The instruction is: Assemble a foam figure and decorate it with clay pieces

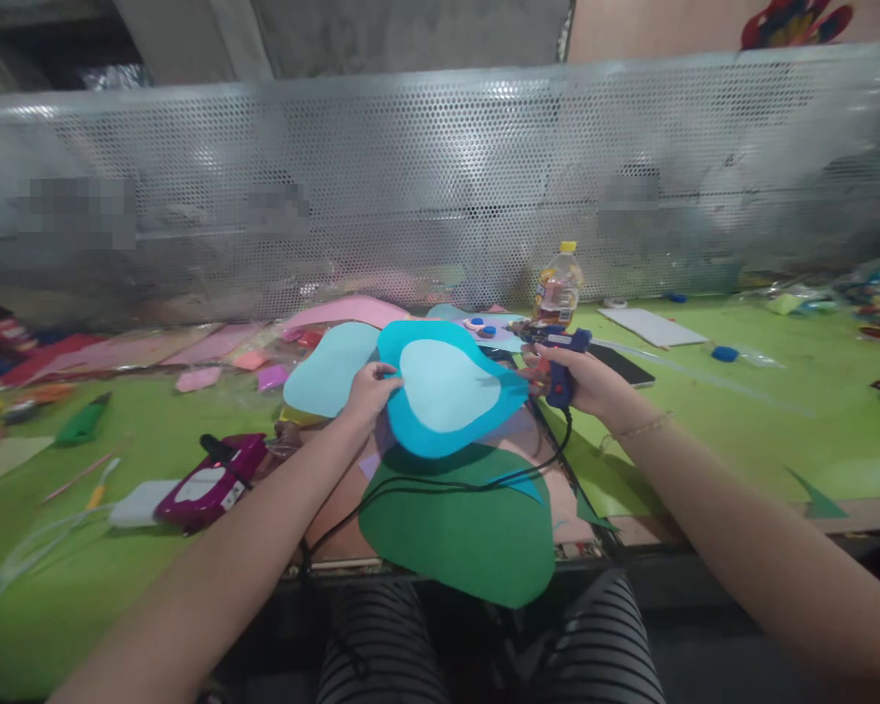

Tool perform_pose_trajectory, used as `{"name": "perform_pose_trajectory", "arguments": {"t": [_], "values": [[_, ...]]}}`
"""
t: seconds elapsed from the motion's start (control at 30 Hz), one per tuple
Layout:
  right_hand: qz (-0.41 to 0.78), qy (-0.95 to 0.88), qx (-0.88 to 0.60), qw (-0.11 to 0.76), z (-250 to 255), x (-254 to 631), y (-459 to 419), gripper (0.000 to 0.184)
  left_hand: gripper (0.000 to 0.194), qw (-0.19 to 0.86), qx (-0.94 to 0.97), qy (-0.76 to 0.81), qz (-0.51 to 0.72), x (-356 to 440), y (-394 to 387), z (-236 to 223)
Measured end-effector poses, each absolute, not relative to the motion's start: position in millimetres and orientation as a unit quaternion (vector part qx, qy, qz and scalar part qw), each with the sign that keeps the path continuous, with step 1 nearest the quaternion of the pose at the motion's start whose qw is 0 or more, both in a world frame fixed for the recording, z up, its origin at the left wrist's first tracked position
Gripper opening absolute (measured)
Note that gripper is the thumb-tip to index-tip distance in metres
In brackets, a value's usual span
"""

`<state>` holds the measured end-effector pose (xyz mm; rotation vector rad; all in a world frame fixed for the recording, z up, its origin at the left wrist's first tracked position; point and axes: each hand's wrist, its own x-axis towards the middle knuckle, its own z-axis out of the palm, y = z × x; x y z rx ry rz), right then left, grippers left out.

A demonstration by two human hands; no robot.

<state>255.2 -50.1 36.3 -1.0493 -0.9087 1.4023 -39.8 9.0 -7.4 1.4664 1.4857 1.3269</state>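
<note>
My left hand (373, 389) pinches the left edge of a bright blue rounded sheet (509, 391), which looks like felt or foam. A smaller pale blue shape (447, 383) lies on top of it. In my right hand (576, 376) is a dark blue glue gun (559, 364), its nozzle pointing left and its black cord (440, 484) trailing down and left. Fingers of that hand also reach the blue sheet's right tip. Below lies a large dark green rounded sheet (459, 538), overhanging the table's front edge. Another pale blue piece (330, 372) is behind my left hand.
A yellow-capped bottle (558, 288) stands behind the glue gun. A magenta device (216, 479) with a white block lies left, with cables. Pink sheets (198, 344) and small scraps litter the green tabletop (704, 420). A perforated metal panel (411, 186) closes off the back.
</note>
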Motion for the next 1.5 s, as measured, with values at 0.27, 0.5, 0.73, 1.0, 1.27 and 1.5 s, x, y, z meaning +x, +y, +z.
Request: {"name": "perform_pose_trajectory", "arguments": {"t": [0.27,0.5,0.73,1.0,1.27,1.5], "values": [[0.654,-0.404,-0.455,0.45,29.3,252.6,-51.4,0.016,0.042,0.012,0.697,0.615,0.368,-49.2,5.1,-4.7],[0.662,-0.417,-0.437,0.444,30.1,250.3,-52.3,0.016,0.062,0.038,0.884,0.409,0.223,1.5,-37.2,-10.7],[0.66,-0.431,-0.455,0.415,28.2,249.2,-52.6,0.018,0.055,0.119,0.936,0.329,0.05,11.6,-58.8,-3.2],[0.637,-0.481,-0.462,0.386,24.3,250.5,-50.9,0.017,0.057,-0.004,0.936,0.346,0.061,11.0,-64.5,-4.4],[0.532,-0.584,-0.497,0.359,20.1,248.3,-52.5,0.036,0.04,0.034,0.886,0.436,0.155,7.3,-57.6,1.4],[0.446,-0.664,-0.508,0.32,17.2,244.0,-51.6,0.033,0.029,0.01,0.872,0.452,0.187,5.5,-52.6,-4.0]]}}
